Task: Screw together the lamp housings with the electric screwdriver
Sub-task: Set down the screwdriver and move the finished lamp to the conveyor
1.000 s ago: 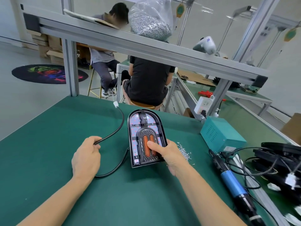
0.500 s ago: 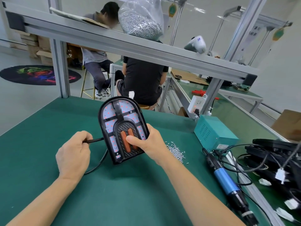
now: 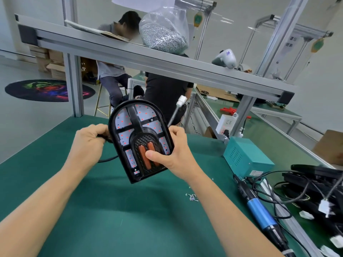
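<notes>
The right hand (image 3: 174, 154) has a firm grip on the black arch-shaped plastic lamp housing (image 3: 141, 141), thumb pressed across the two orange tubes in its lower middle and fingers wrapped behind the right edge. The left hand (image 3: 89, 143) is closed in a narrow grip on the black power cable (image 3: 107, 160) just beside the housing's left edge; a loop of that cable curves below the hand. The housing is lifted clear of the green-matted counter (image 3: 115, 216) and tilted, its rounded end up and away, its inner face of white panels dotted with red points turned toward the camera. A white plug connector (image 3: 181, 100) on a thin lead sticks up past the housing's upper right. On the counter to the right lies the electric screwdriver with a blue body and black ends (image 3: 259, 210), touched by neither hand, its cord running among tangled black wires. Beyond it sits a teal metal power box (image 3: 246, 156). A few small loose silver screws (image 3: 192, 196) lie between the right forearm and the screwdriver. A clear plastic bag of silver screws (image 3: 163, 32) rests on the aluminium shelf (image 3: 130, 54) overhead.
</notes>
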The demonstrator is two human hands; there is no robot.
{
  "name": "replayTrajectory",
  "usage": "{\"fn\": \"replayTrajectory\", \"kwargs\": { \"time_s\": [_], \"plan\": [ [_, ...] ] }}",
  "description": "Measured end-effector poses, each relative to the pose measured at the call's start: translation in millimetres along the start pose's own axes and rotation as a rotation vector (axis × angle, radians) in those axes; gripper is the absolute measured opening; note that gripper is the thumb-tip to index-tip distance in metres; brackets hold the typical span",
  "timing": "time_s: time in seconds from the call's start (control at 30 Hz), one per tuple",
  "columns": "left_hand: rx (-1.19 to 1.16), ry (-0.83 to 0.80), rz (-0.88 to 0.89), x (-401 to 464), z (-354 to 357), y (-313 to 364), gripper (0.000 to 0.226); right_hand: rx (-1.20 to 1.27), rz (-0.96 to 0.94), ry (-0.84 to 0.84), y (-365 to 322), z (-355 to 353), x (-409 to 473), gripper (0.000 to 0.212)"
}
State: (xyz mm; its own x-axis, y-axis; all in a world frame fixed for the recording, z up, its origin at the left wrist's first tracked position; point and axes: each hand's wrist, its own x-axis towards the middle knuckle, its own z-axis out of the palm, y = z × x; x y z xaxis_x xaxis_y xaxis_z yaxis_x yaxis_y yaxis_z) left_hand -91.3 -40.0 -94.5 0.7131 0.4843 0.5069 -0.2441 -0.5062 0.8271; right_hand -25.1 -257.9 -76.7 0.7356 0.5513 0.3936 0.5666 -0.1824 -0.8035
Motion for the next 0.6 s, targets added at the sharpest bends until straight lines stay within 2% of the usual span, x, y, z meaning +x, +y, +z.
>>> {"fn": "replayTrajectory", "kwargs": {
  "time_s": [0.03,0.1,0.13,0.23,0.33,0.4,0.53,0.6],
  "plan": [
    [-0.009,-0.021,0.005,6.2,0.6,5.5,0.062,-0.116,-0.024,0.019,-2.7,-2.7,-0.3,0.046],
    [-0.038,-0.054,0.027,15.6,1.6,18.0,0.058,-0.283,-0.074,0.033,-7.8,-6.9,1.2,0.063],
    [-0.071,-0.070,0.042,18.7,2.5,24.4,0.054,-0.280,-0.083,0.026,-10.1,-10.0,2.5,0.069],
    [-0.260,-0.085,0.038,25.3,7.3,44.5,0.054,-0.048,-0.039,-0.043,-18.1,-18.0,1.0,0.044],
    [-0.383,-0.063,-0.041,33.8,12.7,53.6,0.042,0.066,0.006,-0.020,-18.1,-23.7,-0.4,0.040],
    [-0.435,-0.077,-0.130,36.2,14.3,52.9,0.033,0.123,0.028,0.055,-17.5,-29.4,0.0,0.039],
    [-0.649,-0.193,-0.275,24.6,25.6,57.4,0.033,0.314,0.145,0.260,-17.8,-51.8,0.0,0.037],
    [-0.769,-0.243,-0.344,16.1,40.1,60.3,0.031,0.388,0.207,0.333,-12.7,-65.1,-2.4,0.028]
  ]
}}
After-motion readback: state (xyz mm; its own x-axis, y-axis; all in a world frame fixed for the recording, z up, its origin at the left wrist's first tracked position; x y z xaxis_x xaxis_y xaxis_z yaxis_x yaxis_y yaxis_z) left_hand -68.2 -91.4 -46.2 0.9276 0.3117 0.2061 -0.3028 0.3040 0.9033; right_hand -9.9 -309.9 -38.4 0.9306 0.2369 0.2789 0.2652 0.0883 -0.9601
